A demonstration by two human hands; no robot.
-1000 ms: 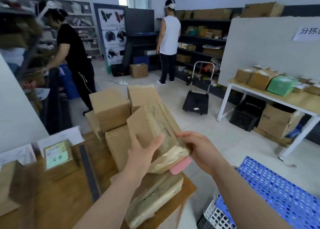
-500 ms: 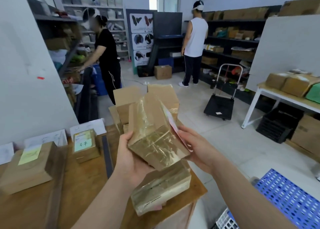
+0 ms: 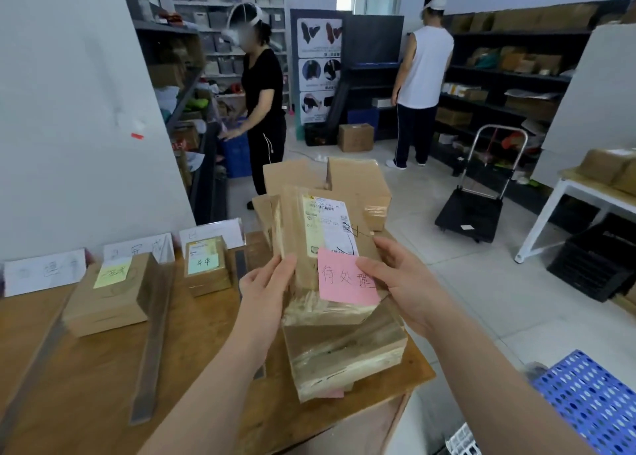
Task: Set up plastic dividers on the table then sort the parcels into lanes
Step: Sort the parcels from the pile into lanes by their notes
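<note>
I hold a taped brown parcel [image 3: 309, 248] upright over the table's right end, its shipping label and a pink sticky note [image 3: 340, 279] facing me. My left hand [image 3: 265, 289] grips its left edge and my right hand [image 3: 399, 282] its right side, thumb on the pink note. Below it lies another taped parcel [image 3: 344, 354] on the wooden table [image 3: 86, 385]. More brown boxes [image 3: 347, 179] are stacked behind. Dark divider strips [image 3: 151, 348] lie across the table; between them sit a parcel with a yellow note [image 3: 106, 296] and one with a green note [image 3: 206, 265].
White paper lane signs [image 3: 44, 272] stand along the table's far edge against a white panel. Two people work at shelves beyond. A black hand trolley [image 3: 475, 210] stands on the floor, a white table with boxes [image 3: 585, 193] at right, a blue perforated crate [image 3: 592, 396] at lower right.
I have turned the parcel so its label and pink note now face me, upright. My view swung left, bringing the dividers, lane signs and sorted parcels into sight.
</note>
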